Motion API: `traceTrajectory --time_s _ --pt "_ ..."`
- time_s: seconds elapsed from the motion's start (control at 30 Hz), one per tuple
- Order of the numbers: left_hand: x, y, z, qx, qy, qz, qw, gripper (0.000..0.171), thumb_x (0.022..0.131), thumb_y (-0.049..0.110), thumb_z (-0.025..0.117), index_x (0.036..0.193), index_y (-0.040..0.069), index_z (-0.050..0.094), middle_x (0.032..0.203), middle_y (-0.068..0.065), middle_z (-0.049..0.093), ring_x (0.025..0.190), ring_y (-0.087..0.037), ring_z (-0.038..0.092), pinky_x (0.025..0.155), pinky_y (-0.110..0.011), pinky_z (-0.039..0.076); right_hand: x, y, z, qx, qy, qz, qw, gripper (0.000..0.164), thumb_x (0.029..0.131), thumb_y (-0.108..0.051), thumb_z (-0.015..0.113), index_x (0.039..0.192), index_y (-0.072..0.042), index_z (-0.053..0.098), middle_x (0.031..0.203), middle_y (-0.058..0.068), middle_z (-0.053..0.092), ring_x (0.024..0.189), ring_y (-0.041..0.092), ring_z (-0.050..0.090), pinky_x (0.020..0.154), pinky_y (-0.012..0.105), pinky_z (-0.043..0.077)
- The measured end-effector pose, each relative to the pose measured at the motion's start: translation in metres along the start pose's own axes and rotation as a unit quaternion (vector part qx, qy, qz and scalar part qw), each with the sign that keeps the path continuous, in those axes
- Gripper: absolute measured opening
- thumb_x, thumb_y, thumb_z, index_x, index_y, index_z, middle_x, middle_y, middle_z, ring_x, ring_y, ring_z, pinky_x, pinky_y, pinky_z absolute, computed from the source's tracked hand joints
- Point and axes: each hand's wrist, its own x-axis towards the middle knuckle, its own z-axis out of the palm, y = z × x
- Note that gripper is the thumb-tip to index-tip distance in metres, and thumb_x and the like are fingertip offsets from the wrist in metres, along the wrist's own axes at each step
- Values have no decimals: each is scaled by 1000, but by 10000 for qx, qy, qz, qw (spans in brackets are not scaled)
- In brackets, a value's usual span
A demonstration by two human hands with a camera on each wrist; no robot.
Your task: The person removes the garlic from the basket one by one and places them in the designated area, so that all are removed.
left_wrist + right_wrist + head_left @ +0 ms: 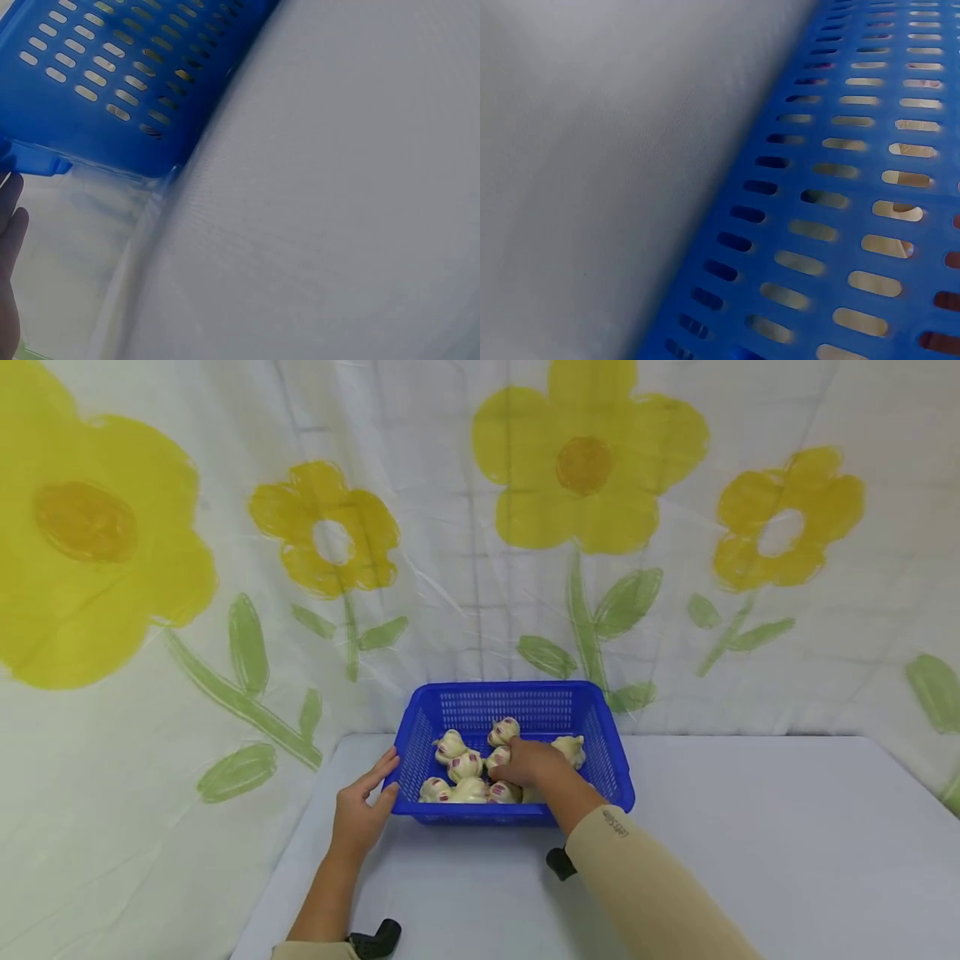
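Observation:
A blue plastic basket [517, 811] with slotted walls holds several pale garlic bulbs [465, 766] with purple marks. My right hand [536, 764] reaches over the near rim into it, thumb and fingers about one garlic bulb [498, 759] near the middle; part of the fingers is hidden. At the basket's left side, my left hand [362, 810] rests its fairly straight fingers against the rim. The left wrist view shows those fingers [11, 232] beside the basket's rim [34, 160]. From the right wrist, the slotted wall [840, 202] hides the right hand's grip.
The basket stands on a white table [720, 827] close to a white curtain [442, 610] with yellow flowers. Black wrist devices [375, 938] sit by both sleeves. One bulb [570, 750] lies apart at the basket's right.

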Motion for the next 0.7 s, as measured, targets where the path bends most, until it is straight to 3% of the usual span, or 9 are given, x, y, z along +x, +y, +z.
traceTrajectory --time_s 0.1,0.3,0.37,0.47,0.53,0.7 --pt "0 2 1 90 -17 -116 9999 41 88 3 65 129 12 66 138 2 60 128 -11 55 106 -12 36 3 4 0 18 89 -25 10000 76 89 -55 62 147 -10 43 143 13 54 129 36 52 105 52 44" --pt "-3 5 3 133 -158 -326 9993 42 91 7 63 132 16 64 141 9 57 131 -16 54 107 -43 42 6 13 -1 563 269 -302 9976 69 84 -46 72 138 -6 54 136 14 58 124 34 55 99 51 49" --pt "-4 7 2 125 -173 -338 9992 42 91 7 63 132 16 64 142 9 56 131 -16 53 108 -42 42 7 15 -1 796 449 -564 9942 61 84 -39 73 132 -4 59 131 14 61 119 33 59 96 49 51" --pt "-3 8 0 160 -137 -346 9992 42 91 7 63 132 16 64 141 9 57 131 -16 54 108 -31 41 9 14 0 1056 654 -897 9882 51 84 -32 75 125 -4 64 124 12 66 114 30 62 94 46 53" --pt "-2 8 0 186 -128 -337 9992 42 91 6 64 131 15 65 141 8 57 130 -16 54 108 -27 40 8 14 0 1045 665 -1069 9865 51 85 -31 75 126 -5 63 125 11 65 116 30 61 96 46 52" --pt "-2 9 -1 249 -138 -239 9993 41 91 7 63 131 13 65 140 4 58 129 -21 55 106 -44 44 6 8 1 806 231 -1809 9799 64 89 -30 71 146 -12 48 147 10 51 135 32 47 107 51 44"
